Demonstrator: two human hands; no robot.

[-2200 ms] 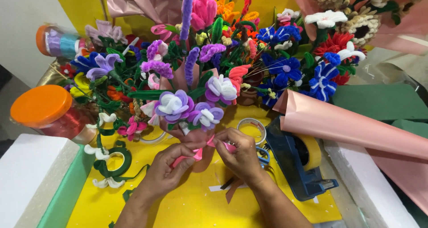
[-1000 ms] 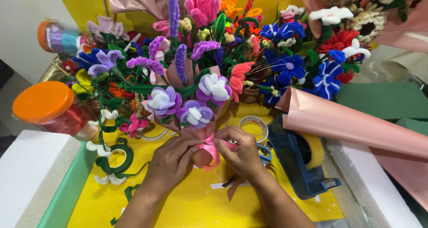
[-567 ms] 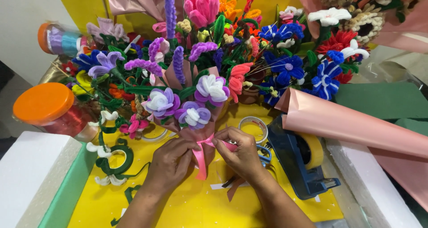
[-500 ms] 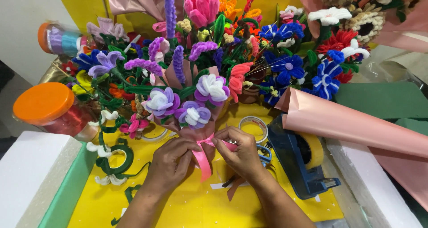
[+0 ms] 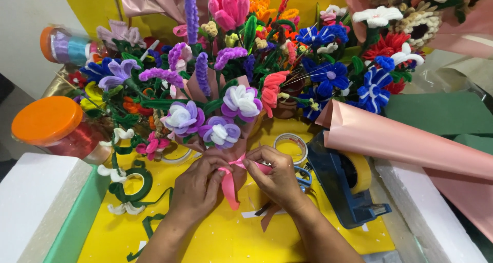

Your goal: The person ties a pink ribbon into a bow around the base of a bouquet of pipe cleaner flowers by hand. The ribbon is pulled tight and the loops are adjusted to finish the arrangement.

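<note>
Orange marks the far left: a jar with an orange lid (image 5: 47,120) lies beside a white foam block (image 5: 31,201), whose near edge is cut off. On the yellow table (image 5: 215,242), green stem tape (image 5: 134,183) curls just left of the left hand (image 5: 197,188). Its fingers pinch the pink ribbon (image 5: 229,183), one tail hanging down between both hands. The ribbon wraps the neck of a small pipe-cleaner bouquet (image 5: 218,116) in pink paper, at the table's middle; the wrap's lower stem is hidden behind the hands. The right hand (image 5: 277,178) grips the ribbon's other end, fingers closed. Scissors (image 5: 303,176) peek out beyond it, mostly covered. Further right stand a blue tape dispenser (image 5: 346,188) and a pink paper roll (image 5: 411,139), its end cut off.
</note>
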